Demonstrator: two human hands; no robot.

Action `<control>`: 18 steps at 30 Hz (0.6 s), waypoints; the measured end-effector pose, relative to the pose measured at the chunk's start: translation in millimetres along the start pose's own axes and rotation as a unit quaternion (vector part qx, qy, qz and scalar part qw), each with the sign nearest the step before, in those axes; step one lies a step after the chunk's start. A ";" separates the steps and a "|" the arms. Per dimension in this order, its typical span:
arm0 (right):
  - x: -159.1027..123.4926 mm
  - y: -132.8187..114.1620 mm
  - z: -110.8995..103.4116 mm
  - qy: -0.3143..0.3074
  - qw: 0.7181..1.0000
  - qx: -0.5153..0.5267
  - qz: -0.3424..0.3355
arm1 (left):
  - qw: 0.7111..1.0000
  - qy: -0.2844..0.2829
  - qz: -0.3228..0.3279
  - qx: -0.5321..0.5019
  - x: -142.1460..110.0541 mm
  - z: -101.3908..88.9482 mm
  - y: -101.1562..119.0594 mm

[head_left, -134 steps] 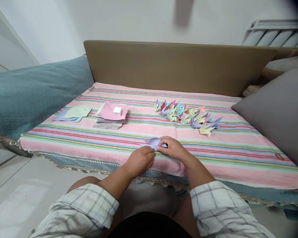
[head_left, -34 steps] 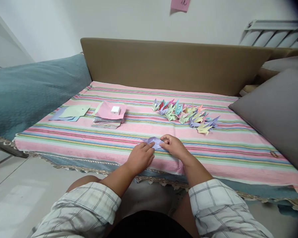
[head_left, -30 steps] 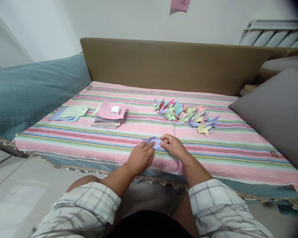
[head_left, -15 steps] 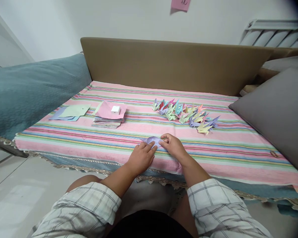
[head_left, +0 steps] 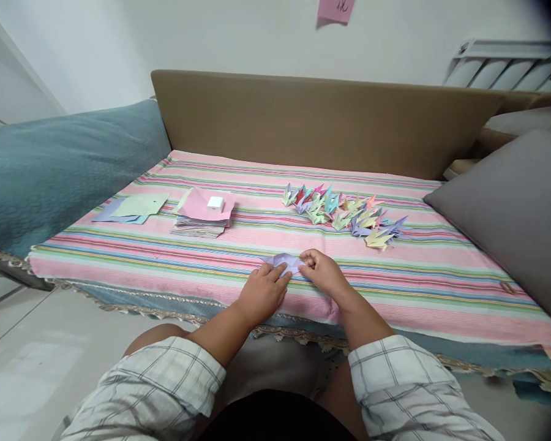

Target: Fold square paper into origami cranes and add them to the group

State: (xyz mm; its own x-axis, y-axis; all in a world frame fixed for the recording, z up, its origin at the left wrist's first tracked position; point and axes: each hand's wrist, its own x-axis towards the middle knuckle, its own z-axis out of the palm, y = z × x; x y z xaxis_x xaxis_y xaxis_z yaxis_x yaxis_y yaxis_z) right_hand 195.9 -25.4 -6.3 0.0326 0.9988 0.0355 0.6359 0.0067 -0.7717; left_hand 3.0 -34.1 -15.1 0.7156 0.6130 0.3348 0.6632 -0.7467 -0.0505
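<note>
A small lilac folded paper (head_left: 284, 263) lies on the pink striped cloth (head_left: 239, 245) near its front edge. My left hand (head_left: 261, 291) presses its fingertips down on the paper's near left part. My right hand (head_left: 324, 274) pinches the paper's right side with curled fingers. Both hands touch the paper and hide most of it. Beyond them a heap of several coloured paper cranes (head_left: 344, 213) lies on the cloth.
A stack of coloured paper squares (head_left: 202, 222) with a small white box (head_left: 215, 203) on top sits at the left. Loose pale sheets (head_left: 133, 207) lie further left. A grey cushion (head_left: 514, 208) is at the right, a teal blanket (head_left: 50, 171) at the left, a tan backrest (head_left: 326, 119) behind.
My hands have stayed on the lilac paper, with small shifts of the fingers along its folds. The view has drifted slightly.
</note>
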 end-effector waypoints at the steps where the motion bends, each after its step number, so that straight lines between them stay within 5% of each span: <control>1: -0.6 -0.4 -0.7 -0.003 1.000 0.005 0.002 | 1.000 0.001 0.000 -0.002 -0.2 0.1 0.1; 7: -1.3 2.1 -3.8 -0.005 1.000 0.016 0.010 | 1.000 -0.001 -0.006 -0.006 -1.2 0.2 1.2; 14: -1.8 11.0 -13.4 0.066 0.998 -0.023 -0.007 | 1.000 0.001 -0.012 -0.006 -1.1 -1.1 3.4; 18: -2.1 9.9 -9.5 0.046 0.998 -0.047 -0.025 | 1.000 0.004 -0.019 -0.007 -1.8 1.7 4.2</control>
State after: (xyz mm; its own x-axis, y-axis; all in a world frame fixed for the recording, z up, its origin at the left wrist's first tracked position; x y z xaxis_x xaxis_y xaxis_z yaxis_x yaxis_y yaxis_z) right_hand 209.4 -27.9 -8.0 0.0662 0.9888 0.1340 0.7077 0.0481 -0.7049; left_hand 4.8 -37.8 -17.5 0.6875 0.6395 0.3441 0.6872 -0.7261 -0.0238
